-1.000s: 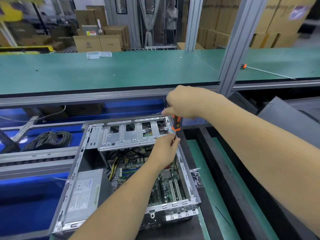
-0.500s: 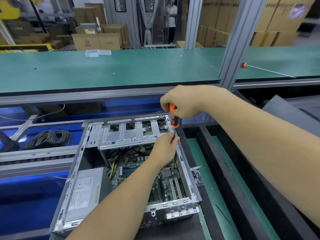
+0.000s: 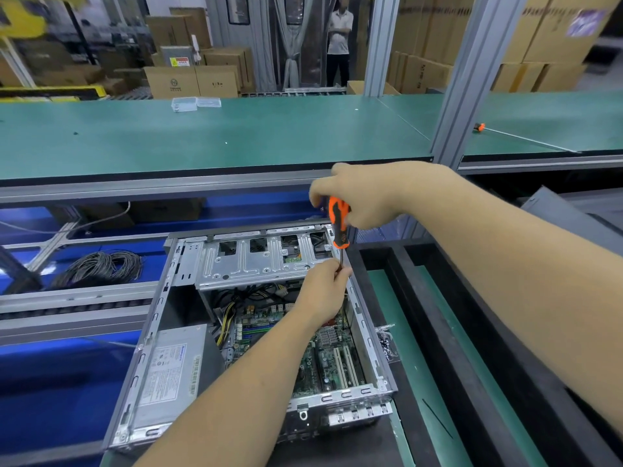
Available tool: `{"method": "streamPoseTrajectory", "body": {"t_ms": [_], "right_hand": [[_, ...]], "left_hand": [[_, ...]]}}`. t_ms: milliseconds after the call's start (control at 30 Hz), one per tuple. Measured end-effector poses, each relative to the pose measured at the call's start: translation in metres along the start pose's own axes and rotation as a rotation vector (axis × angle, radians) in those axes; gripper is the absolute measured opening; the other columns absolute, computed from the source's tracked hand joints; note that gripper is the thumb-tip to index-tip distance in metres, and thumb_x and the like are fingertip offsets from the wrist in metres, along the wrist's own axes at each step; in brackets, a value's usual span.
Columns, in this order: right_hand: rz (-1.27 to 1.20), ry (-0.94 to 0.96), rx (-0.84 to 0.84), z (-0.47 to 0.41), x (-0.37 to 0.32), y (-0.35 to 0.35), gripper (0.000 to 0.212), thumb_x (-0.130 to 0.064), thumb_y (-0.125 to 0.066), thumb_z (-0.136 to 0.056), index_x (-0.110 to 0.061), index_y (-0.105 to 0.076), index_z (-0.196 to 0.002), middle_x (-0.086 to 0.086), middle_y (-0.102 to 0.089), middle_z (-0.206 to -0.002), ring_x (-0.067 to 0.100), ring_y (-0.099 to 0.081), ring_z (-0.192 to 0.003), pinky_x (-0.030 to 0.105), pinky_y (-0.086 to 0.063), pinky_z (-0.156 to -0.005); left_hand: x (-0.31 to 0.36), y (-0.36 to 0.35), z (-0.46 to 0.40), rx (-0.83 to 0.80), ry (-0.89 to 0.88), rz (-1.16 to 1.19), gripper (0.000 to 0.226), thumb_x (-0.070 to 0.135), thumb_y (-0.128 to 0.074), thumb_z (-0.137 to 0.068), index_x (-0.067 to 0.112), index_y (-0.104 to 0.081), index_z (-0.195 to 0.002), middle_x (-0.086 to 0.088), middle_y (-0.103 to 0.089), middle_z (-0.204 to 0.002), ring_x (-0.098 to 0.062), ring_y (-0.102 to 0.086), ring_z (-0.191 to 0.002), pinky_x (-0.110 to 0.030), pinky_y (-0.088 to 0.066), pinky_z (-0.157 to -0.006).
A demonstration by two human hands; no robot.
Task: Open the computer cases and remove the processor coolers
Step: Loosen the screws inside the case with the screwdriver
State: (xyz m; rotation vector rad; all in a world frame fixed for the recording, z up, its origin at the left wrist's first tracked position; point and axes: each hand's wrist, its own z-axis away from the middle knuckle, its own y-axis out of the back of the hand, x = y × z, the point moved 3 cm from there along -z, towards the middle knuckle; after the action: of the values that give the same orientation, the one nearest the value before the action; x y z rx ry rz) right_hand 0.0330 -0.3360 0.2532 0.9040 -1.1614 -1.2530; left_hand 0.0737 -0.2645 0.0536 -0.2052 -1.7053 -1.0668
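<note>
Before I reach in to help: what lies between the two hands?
In the head view, only the screwdriver: right hand grips its handle, left hand pinches its shaft.

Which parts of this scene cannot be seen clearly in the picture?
Head view only:
- Screwdriver tip and the screw it works on: hidden behind the left hand, which pinches the shaft.
- Processor cooler: not seen; the left forearm covers the middle of the board in the computer case.
- Top of the handle: wrapped by the right hand.
- Power supply label: too small to read.
- Background boxes: blurred.
</note>
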Motion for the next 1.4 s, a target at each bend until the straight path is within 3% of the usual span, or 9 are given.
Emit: {"method": "streamPoseTrajectory", "body": {"t_ms": [133,367,467,800,900,1033,1167,1267,1400], "right_hand": [[0.071,-0.048,0.052,0.0,0.002,0.004,0.032,-0.046,-0.055,-0.097,-0.015,-0.055,-0.095,0.004,-0.063,-0.086,0.019,-0.061,-0.066,0.033,-0.051,-0.063],[0.06,-0.063,0.054,0.001,0.003,0.004,0.029,-0.043,-0.052,-0.1,-0.015,-0.054,-0.094,0.002,-0.059,-0.081,0.023,-0.064,-0.067,0.036,-0.053,-0.063],[-0.007,-0.011,0.014,0.004,0.003,0.001,0.03,-0.024,-0.059,-0.093,-0.028,-0.048,-0.121,0.001,-0.049,-0.105,0.025,-0.06,-0.082,0.044,-0.054,-0.074],[0.029,-0.045,0.054,0.004,0.003,-0.003,0.041,-0.052,-0.057,-0.095,-0.019,-0.053,-0.119,-0.001,-0.058,-0.102,0.02,-0.055,-0.077,0.033,-0.042,-0.062],[-0.012,0.014,0.038,0.002,0.002,-0.006,0.022,-0.024,-0.058,-0.095,-0.024,-0.056,-0.116,0.001,-0.056,-0.108,0.019,-0.057,-0.08,0.038,-0.05,-0.069],[0.032,-0.068,0.079,0.003,0.001,-0.003,0.043,-0.055,-0.054,-0.095,-0.016,-0.055,-0.114,-0.003,-0.056,-0.089,0.009,-0.05,-0.062,0.032,-0.042,-0.058],[-0.038,0.011,0.043,0.002,0.002,-0.005,0.028,-0.027,-0.061,-0.093,-0.026,-0.051,-0.12,0.002,-0.051,-0.109,0.024,-0.058,-0.084,0.04,-0.051,-0.074],[-0.012,-0.064,0.106,0.002,0.002,-0.001,0.045,-0.054,-0.058,-0.094,-0.018,-0.05,-0.12,0.002,-0.054,-0.099,0.019,-0.055,-0.076,0.034,-0.043,-0.062],[-0.144,0.037,0.131,0.002,0.002,-0.005,0.028,-0.017,-0.061,-0.091,-0.025,-0.054,-0.117,0.003,-0.056,-0.111,0.022,-0.057,-0.087,0.039,-0.051,-0.073]], "left_hand": [[0.001,0.0,0.0,-0.009,-0.005,-0.028,0.036,0.03,-0.046,-0.106,0.0,-0.055,-0.088,0.003,-0.039,-0.059,-0.011,-0.03,-0.047,-0.025,-0.026,-0.047],[0.004,-0.002,0.0,-0.016,-0.01,-0.047,0.035,0.028,-0.046,-0.106,0.002,-0.053,-0.083,0.002,-0.04,-0.06,-0.013,-0.031,-0.049,-0.027,-0.028,-0.049],[0.005,-0.002,0.001,-0.011,-0.001,-0.045,0.034,0.027,-0.046,-0.106,0.001,-0.052,-0.085,0.001,-0.04,-0.06,-0.014,-0.031,-0.05,-0.027,-0.027,-0.049],[0.007,-0.003,0.001,-0.022,0.007,-0.072,0.035,0.027,-0.045,-0.106,-0.003,-0.057,-0.093,0.0,-0.041,-0.062,-0.015,-0.033,-0.052,-0.031,-0.029,-0.052],[0.007,-0.005,0.001,-0.026,0.01,-0.064,0.033,0.026,-0.045,-0.106,0.001,-0.056,-0.087,0.001,-0.039,-0.061,-0.015,-0.032,-0.052,-0.03,-0.028,-0.052],[0.004,-0.006,0.0,-0.024,0.008,-0.079,0.035,0.027,-0.046,-0.106,0.012,-0.043,-0.074,0.002,-0.037,-0.06,-0.014,-0.03,-0.051,-0.03,-0.028,-0.052],[0.002,-0.005,0.0,-0.014,0.012,-0.079,0.034,0.027,-0.047,-0.106,0.013,-0.045,-0.075,0.002,-0.04,-0.06,-0.014,-0.032,-0.051,-0.029,-0.029,-0.051],[0.0,-0.005,0.0,-0.015,0.016,-0.081,0.031,0.028,-0.047,-0.106,0.009,-0.051,-0.081,0.002,-0.041,-0.06,-0.014,-0.031,-0.051,-0.027,-0.027,-0.049],[-0.002,-0.003,0.0,-0.007,0.039,-0.078,0.031,0.028,-0.046,-0.106,0.004,-0.057,-0.09,0.003,-0.04,-0.06,-0.012,-0.031,-0.05,-0.025,-0.026,-0.048]]}}
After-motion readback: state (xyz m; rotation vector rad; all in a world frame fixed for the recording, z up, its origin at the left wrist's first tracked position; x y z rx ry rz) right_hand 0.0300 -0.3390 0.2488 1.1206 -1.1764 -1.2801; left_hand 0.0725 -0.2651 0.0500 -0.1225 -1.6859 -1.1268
